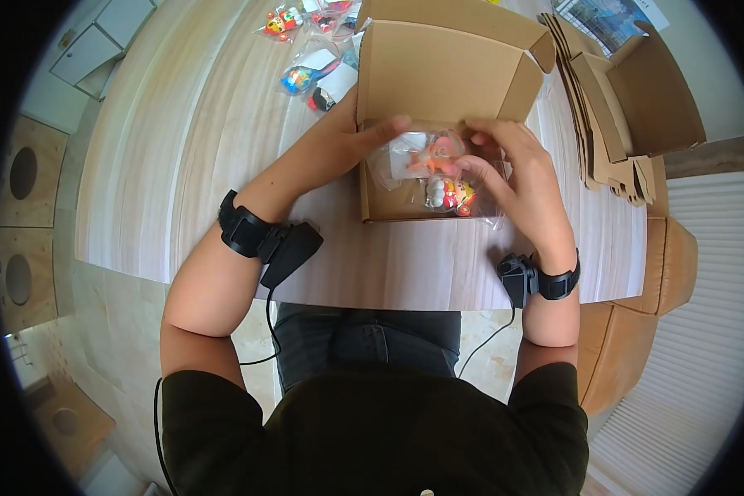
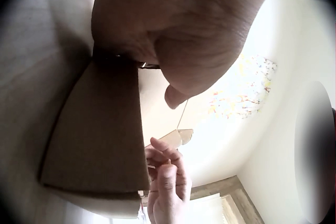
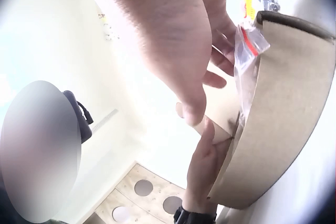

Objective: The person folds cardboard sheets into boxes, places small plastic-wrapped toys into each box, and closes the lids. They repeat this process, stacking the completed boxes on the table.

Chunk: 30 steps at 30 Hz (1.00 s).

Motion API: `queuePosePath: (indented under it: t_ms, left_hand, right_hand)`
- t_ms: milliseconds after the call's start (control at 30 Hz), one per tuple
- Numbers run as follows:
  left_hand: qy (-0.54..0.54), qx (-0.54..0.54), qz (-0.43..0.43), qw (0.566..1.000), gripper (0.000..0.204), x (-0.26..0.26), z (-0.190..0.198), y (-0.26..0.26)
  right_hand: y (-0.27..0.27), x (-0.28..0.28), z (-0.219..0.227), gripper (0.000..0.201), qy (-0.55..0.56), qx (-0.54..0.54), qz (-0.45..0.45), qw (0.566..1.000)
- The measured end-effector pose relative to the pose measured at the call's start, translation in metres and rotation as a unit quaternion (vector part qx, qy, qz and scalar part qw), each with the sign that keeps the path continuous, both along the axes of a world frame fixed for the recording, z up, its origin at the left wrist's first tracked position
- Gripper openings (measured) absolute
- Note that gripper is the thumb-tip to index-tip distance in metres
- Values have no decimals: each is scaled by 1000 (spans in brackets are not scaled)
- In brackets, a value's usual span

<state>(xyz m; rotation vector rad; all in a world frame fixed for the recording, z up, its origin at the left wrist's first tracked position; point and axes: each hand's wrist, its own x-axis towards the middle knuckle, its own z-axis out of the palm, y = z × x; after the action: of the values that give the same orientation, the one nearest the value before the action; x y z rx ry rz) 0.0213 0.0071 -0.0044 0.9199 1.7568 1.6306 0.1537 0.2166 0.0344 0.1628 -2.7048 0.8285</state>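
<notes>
An open cardboard box lies on the table with its lid raised at the back. Inside are small toy figures in clear bags: an orange-pink figure and below it a red, yellow and white figure. My left hand straddles the left side wall, thumb over the inside and fingers outside, mostly hidden by the box. Over the right side of the box is my right hand, fingers loosely bent, thumb beside the orange-pink figure's bag. A clear bag with a red zip strip sticks up by its fingers.
More bagged figures lie at the back left, among them a red and yellow one and a blue one. Flattened cardboard boxes are stacked at the right, with a part-folded box on them.
</notes>
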Motion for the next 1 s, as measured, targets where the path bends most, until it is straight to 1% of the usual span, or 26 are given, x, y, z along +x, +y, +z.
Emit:
queuePosePath:
  t_ms: [33,67,167,200,300,333,400,433,500,533,633,667,733,767,800,833,900,1000]
  left_hand:
    - [25,-13,-16,999,73,-1,-2,-1]
    - [35,-20,-11,999,74,-1,-2,-1]
    - [57,-27,0,998,76,1,-1,2]
    - [59,-25,2,998,75,0,-3,2]
    - [55,-21,9,998,73,-1,-9,2]
    - [52,-19,9,998,72,-1,-11,2]
    - [79,1,9,997,71,-3,-12,1]
    - [91,9,9,996,71,-3,-14,2]
    - [73,10,-2,997,69,-4,-16,2]
    - [64,11,-6,998,68,-4,-16,2]
    - [25,23,-10,999,67,-3,-13,2]
    - [17,24,-5,1000,67,-3,-14,2]
    - [0,27,3,1000,67,-1,-16,4]
    - [20,35,12,999,67,-1,-16,4]
    - [40,42,20,998,68,-1,-17,5]
    - [61,47,27,997,68,0,-15,5]
    - [66,63,30,995,70,2,-8,3]
    - [62,91,33,993,73,7,5,0]
  right_hand:
    - [2,1,-2,36,-3,44,-25,999]
    - [3,0,-7,27,13,88,1,996]
    - [-4,2,-6,24,-10,135,-6,991]
    - [-5,2,-6,19,-13,136,-5,991]
    - [-6,1,-8,15,15,117,-7,993]
    - [-7,1,-8,14,19,87,-10,996]
    - [-14,2,-5,13,22,28,-16,999]
    - [-18,3,-3,14,57,-4,-14,998]
    - [-25,4,2,14,126,-70,-8,990]
    - [-26,2,3,14,209,-15,23,977]
    - [-20,3,8,13,189,139,101,967]
    - [-20,1,7,10,227,99,77,966]
    - [-22,3,6,10,209,11,-18,978]
    - [-22,3,6,10,200,-33,-65,977]
    - [-18,2,-1,9,189,-87,-67,976]
    - [-20,2,-1,9,162,-175,-69,969]
    - [-25,4,1,9,104,-346,-73,930]
    - [-19,5,-1,7,45,-318,-53,945]
